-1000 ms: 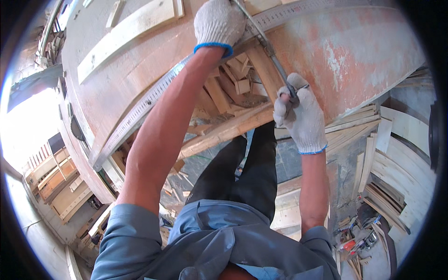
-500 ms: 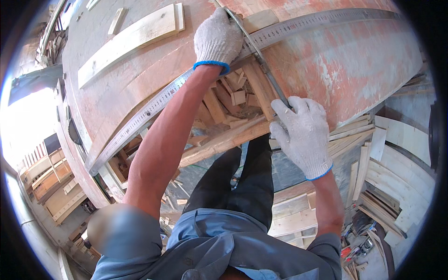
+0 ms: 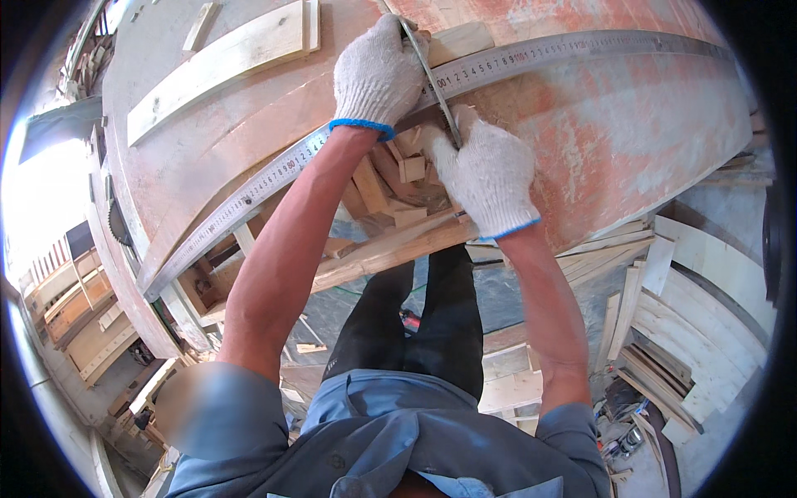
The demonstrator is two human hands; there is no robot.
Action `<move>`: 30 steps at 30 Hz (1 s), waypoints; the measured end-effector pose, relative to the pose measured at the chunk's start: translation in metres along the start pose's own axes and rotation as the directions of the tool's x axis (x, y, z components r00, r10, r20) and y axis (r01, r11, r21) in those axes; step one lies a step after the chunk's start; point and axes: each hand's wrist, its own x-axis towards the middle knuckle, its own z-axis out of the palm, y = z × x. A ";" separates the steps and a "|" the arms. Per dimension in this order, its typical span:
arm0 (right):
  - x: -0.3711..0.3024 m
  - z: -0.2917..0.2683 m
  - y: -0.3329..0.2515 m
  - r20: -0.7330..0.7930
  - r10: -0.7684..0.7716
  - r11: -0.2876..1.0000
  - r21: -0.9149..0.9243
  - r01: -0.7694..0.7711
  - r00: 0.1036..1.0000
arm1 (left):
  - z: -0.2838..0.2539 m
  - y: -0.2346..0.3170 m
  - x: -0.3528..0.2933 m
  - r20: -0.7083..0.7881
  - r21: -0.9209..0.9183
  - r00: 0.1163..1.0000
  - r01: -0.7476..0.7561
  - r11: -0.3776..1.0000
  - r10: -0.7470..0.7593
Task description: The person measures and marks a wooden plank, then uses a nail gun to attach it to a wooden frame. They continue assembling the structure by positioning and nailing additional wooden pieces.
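Note:
My left hand (image 3: 379, 73), in a white knit glove with a blue cuff, is closed round the far part of a long, thin metal rod (image 3: 433, 83) with a ridged surface. Nearer to me, my right hand (image 3: 490, 173), gloved alike, grips the same rod, its lower part hidden in the fist. The rod slants across a long steel ruler (image 3: 274, 176) that spans the worn reddish tabletop (image 3: 606, 124). Just beyond the ruler, beside my left fingers, lies a short wood block (image 3: 463, 40). What the rod's far end touches is hard to make out.
Below my hands a wooden frame (image 3: 390, 253) encloses an opening with several offcuts. Pale boards (image 3: 220, 70) lie on the tabletop at the far left. A toothed blade (image 3: 119, 214) stands by its left edge. Stacked planks (image 3: 697, 324) fill the right side.
My right hand has moved up and left along the rod, closer to the ruler and my left hand. Its fingers have closed further round the rod. The left hand has shifted slightly left.

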 end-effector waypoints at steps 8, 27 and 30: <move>0.003 0.019 0.026 -0.110 0.090 0.835 0.550 -0.015 0.990 | -0.031 -0.011 -0.011 0.142 -0.115 0.989 0.047 0.992 -0.031; 0.015 -0.008 0.063 -0.033 0.313 0.601 0.781 -0.171 0.949 | -0.026 -0.002 -0.029 0.101 -0.125 0.995 -0.003 0.992 0.015; 0.020 -0.013 0.074 -0.036 0.348 0.546 0.820 -0.171 0.937 | -0.023 0.007 -0.020 0.141 -0.186 0.990 0.046 0.981 -0.020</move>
